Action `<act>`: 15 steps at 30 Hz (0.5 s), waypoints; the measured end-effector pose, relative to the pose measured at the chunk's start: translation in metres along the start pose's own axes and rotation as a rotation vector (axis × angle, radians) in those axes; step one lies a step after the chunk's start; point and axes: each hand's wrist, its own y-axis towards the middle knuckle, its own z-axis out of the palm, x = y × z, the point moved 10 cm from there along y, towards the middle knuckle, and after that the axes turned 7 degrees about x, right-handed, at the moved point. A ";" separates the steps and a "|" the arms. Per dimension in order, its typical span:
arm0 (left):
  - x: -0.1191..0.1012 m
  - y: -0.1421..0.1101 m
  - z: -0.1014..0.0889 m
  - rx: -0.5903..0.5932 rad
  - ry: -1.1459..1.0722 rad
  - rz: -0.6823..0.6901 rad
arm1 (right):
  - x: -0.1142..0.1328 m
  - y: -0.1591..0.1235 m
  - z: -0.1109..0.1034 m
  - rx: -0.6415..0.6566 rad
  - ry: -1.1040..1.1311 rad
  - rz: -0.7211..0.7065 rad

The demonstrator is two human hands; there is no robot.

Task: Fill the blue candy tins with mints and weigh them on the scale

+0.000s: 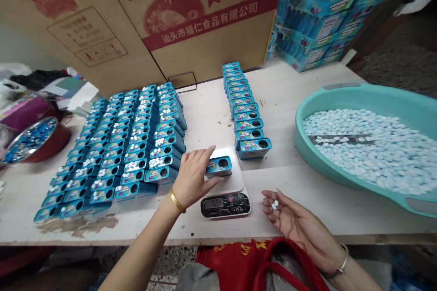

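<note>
My left hand [193,173] grips the left end of a small blue candy tin [219,167], thumb and fingers on either side. That tin rests on the white plate of a kitchen scale [236,183], its round opening dark and facing up. The lit digits on the scale's black panel are too blurred to read surely. To the right of the scale, my right hand [297,220] is palm up with curled fingers, holding a few small pale candies [275,204] at the fingertips.
A turquoise tub [302,138] of pale candies, with a metal strip [341,139] lying in them, stands right. Rows of blue tins [136,148], many topped with candies, fill the left. Another tin row [246,109] runs behind the scale. A cardboard box [218,54] and wrapped packs [317,13] stand behind.
</note>
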 end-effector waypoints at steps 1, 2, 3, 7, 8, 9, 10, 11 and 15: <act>-0.001 0.001 0.004 0.015 -0.013 -0.005 | -0.001 0.002 0.008 0.021 -0.011 0.009; -0.005 0.001 0.005 0.022 -0.015 0.004 | -0.001 0.004 0.016 0.039 -0.026 0.014; -0.012 0.000 0.003 0.015 -0.001 0.029 | 0.000 0.006 0.025 0.057 -0.047 0.012; -0.049 -0.006 -0.021 -0.075 0.123 0.170 | 0.013 0.009 0.067 0.179 -0.137 -0.065; -0.053 -0.007 -0.026 -0.085 0.123 0.184 | 0.016 0.010 0.076 0.210 -0.148 -0.083; -0.052 -0.006 -0.028 -0.086 0.101 0.180 | 0.019 0.010 0.082 0.227 -0.153 -0.093; -0.046 -0.003 -0.029 -0.084 0.062 0.159 | 0.020 0.011 0.084 0.229 -0.155 -0.095; -0.036 0.000 -0.030 -0.086 0.008 0.130 | 0.019 0.013 0.083 0.217 -0.157 -0.089; 0.033 0.034 -0.039 -0.177 -0.175 0.000 | 0.010 0.025 0.055 0.128 -0.167 -0.034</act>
